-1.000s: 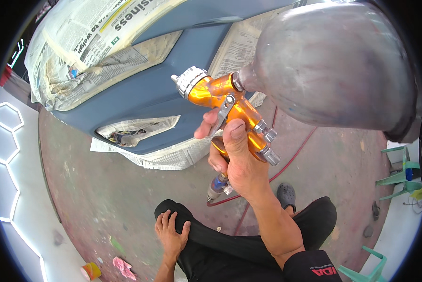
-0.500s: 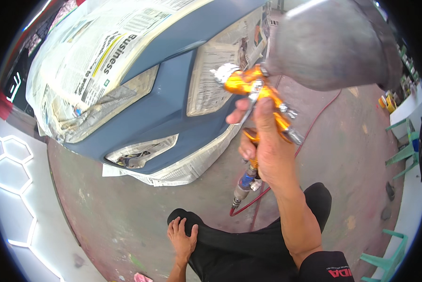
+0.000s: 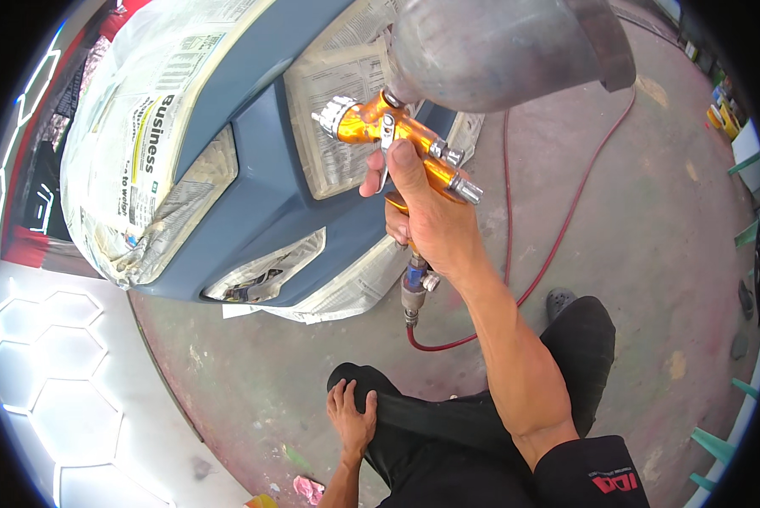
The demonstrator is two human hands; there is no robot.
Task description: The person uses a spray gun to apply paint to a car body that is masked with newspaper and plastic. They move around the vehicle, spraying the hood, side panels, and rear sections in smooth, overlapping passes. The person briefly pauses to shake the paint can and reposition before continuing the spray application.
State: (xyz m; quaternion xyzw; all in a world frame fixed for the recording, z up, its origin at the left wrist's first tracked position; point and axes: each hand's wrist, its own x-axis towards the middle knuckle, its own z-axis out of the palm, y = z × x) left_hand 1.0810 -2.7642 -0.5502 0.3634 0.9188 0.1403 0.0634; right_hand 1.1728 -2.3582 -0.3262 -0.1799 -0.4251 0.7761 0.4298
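My right hand is closed round the grip of an orange metal spray gun, with fingers at its silver trigger. A large grey paint cup sits on top of the gun. The silver nozzle points left at a blue-grey car bumper, a short gap away from it; no spray mist shows. Newspaper and tape cover the parts around and between the painted areas. My left hand lies on my left knee, fingers spread, holding nothing.
From the gun's grip a red air hose loops across the concrete floor to the right. Green plastic stools stand along the right edge. Hexagon lights glow at the lower left. A crumpled pink piece lies on the floor.
The spray gun in my right hand has moved left across the front of the bumper. My view has shifted, showing more of the hose. My left hand stays on the knee.
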